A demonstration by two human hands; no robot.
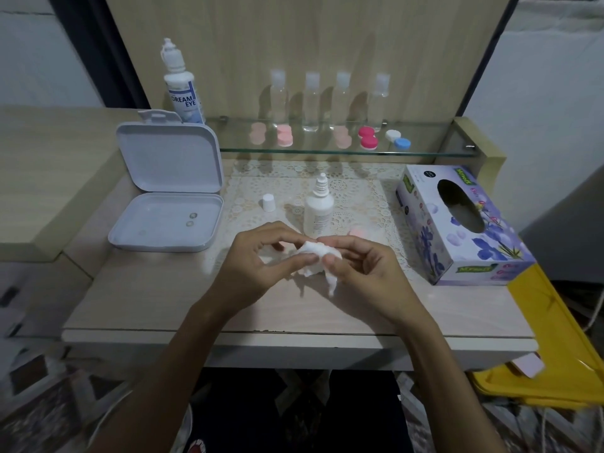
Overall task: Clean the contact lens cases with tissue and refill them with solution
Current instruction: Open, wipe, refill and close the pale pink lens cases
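Note:
Both hands meet above the table's middle. My right hand [362, 266] pinches a crumpled white tissue [315, 256] between thumb and fingers. My left hand [258, 256] curls round a small pale pink lens case part [283, 246], mostly hidden by fingers and tissue. Just behind the hands stands an uncapped white solution bottle [318, 207], with its white cap [268, 202] on the lace mat to the left. A pink cap [358, 231] lies right of the bottle.
A glass shelf [425, 152] carries pink, red and white-blue lens cases [367, 137], clear bottles [310, 103] and a larger solution bottle [181, 86]. An open white box [166, 191] sits at left, a tissue box [457, 223] at right, a yellow bin [555, 354] beyond the table's right edge.

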